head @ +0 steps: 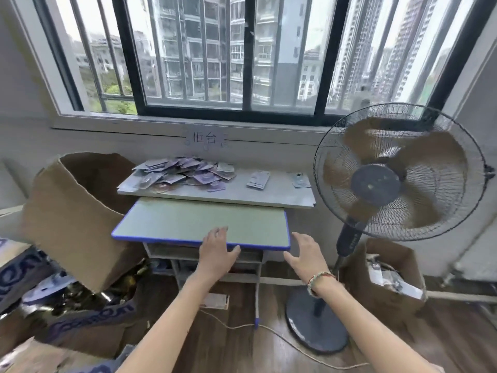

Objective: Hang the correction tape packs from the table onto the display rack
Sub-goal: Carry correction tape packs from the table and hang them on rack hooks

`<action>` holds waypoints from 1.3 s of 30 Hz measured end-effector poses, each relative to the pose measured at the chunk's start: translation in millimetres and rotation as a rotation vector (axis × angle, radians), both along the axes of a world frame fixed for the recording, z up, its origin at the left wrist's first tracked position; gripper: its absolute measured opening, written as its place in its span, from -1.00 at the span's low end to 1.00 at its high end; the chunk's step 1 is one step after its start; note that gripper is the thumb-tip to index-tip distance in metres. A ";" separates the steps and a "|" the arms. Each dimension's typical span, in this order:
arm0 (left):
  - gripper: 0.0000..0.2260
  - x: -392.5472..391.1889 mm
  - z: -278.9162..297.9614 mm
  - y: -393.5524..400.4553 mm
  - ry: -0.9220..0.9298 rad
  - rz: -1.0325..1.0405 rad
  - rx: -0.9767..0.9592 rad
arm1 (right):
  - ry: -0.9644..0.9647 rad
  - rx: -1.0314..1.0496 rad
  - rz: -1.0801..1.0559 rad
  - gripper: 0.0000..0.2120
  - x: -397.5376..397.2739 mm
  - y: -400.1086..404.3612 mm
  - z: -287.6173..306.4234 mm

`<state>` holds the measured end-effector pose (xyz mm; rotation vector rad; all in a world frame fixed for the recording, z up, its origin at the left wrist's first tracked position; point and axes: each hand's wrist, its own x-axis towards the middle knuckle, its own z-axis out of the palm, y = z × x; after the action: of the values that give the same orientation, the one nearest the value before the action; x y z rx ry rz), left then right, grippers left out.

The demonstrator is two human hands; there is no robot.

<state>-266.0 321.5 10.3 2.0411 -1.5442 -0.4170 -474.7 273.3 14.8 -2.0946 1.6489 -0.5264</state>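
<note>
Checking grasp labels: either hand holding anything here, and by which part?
Nothing is held. The left hand and right hand are both open and empty above the desk's near edge; the correction tape packs lie untouched on the far table.

A flat's storeroom: boxes at left, fan at right, desk under a barred window onto tower blocks.

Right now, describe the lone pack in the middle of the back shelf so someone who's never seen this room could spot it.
Start at the barred window; below it, a pale shelf sits behind the blue-edged desk. A big heap of packs covers its left half. The middle pack lies flat and alone right of that heap, with another single pack nearer the fan.
</note>
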 end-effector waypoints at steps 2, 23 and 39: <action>-0.43 6.7 -4.1 -35.7 -0.004 -0.021 -0.008 | 0.015 0.002 -0.018 -0.43 6.5 -31.1 -2.2; -0.43 74.1 -34.8 -361.2 -0.036 -0.194 0.110 | 0.123 0.062 -0.218 -0.46 72.9 -337.5 -28.7; -0.29 45.2 -92.6 -511.7 -0.134 -0.238 0.292 | 0.194 0.175 -0.348 -0.46 64.9 -501.9 -103.3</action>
<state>-220.8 -190.2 -82.3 2.1422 -1.9136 -0.6411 -409.7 -228.6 -88.4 -1.7883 2.1068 -0.2745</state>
